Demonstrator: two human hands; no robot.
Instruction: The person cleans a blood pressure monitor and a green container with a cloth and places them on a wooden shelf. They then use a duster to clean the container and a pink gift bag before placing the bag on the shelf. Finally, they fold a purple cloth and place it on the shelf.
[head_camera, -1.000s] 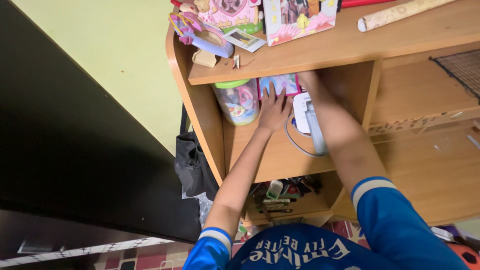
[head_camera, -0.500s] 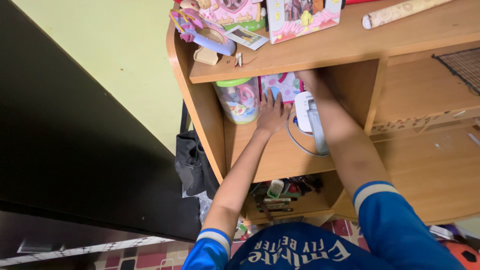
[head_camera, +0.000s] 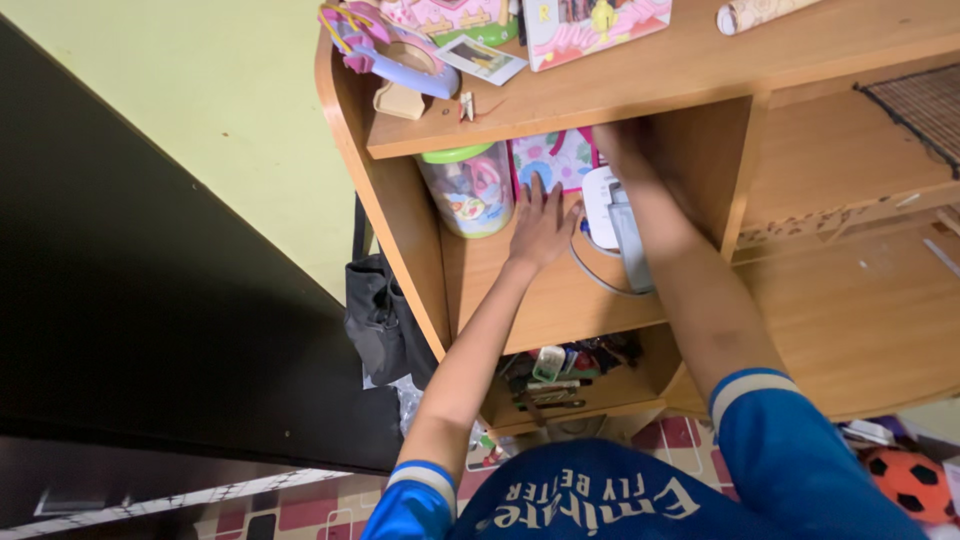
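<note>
Head view: wooden shelf (head_camera: 560, 300) by green wall (head_camera: 230, 110); left hand (head_camera: 541, 225) spread flat, right hand (head_camera: 612, 140) state unclear.

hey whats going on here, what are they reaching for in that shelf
A person in a blue shirt reaches with both bare hands into a wooden shelf unit. The left hand lies flat, fingers spread, against a pink patterned flat item standing at the back, beside a clear jar with a green lid. The right hand goes deeper under the upper shelf and is hidden; its forearm passes over a white device with a grey cable.
</note>
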